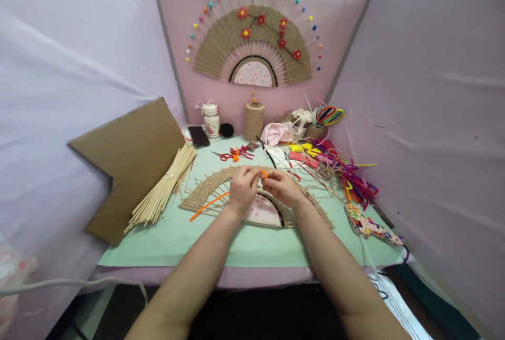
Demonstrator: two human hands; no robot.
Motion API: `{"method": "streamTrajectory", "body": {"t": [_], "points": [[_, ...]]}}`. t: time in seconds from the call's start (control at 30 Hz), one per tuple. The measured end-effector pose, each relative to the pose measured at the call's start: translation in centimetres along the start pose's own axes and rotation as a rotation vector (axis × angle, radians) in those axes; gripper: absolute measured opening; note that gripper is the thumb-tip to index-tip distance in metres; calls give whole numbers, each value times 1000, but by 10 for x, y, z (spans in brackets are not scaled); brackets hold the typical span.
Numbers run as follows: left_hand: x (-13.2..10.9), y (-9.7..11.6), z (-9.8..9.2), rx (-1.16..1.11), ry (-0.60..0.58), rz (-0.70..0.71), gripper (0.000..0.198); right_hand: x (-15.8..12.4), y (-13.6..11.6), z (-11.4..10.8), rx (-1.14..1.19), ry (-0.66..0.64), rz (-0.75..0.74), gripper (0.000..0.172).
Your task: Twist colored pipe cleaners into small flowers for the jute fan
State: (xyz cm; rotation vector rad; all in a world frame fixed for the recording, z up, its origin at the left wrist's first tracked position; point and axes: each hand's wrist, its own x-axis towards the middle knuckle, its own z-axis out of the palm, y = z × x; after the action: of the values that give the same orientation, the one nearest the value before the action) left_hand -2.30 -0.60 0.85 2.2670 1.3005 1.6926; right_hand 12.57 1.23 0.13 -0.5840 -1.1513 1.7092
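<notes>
Orange pipe cleaner (209, 205), head view: curled end raised over the front of a burlap fan (211, 186) on the green tabletop (169, 250); straight length slants out past the left wrist. Left hand (244, 187): fingers bent, pinching near the curl. Right hand (282, 186): thumb and fingertips nearly closed on it. Scissors (224, 157) behind the fan; stick bundle (161, 187) leftward.

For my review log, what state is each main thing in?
Orange pipe cleaner, one end curled
Left hand, pinching pipe cleaner
Right hand, pinching its curled end
Table fan, lying flat
Wall fan, hung, decorated
Stick bundle, tied
Bottle, upright, lidded
Twine spool, upright
Phone, screen dark
Red scissors, lying down, blades unclear
</notes>
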Motion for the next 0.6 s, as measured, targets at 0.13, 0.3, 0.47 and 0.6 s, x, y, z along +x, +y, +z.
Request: {"method": "streamTrajectory", "body": {"t": [0.13,0.3,0.47,0.6], "points": [[0,2,3,-110,17,-52,21,0,-2,2,-4,6,-14,19],[0,5,5,-199,53,-156,17,-1,-4,3,-16,10,-10,21],[0,7,9,-413,49,-427,13,2,1,0,-62,40,-51,23],[1,4,11,-561,12,-544,19,6,6,-4,-215,115,-188,21]]}}
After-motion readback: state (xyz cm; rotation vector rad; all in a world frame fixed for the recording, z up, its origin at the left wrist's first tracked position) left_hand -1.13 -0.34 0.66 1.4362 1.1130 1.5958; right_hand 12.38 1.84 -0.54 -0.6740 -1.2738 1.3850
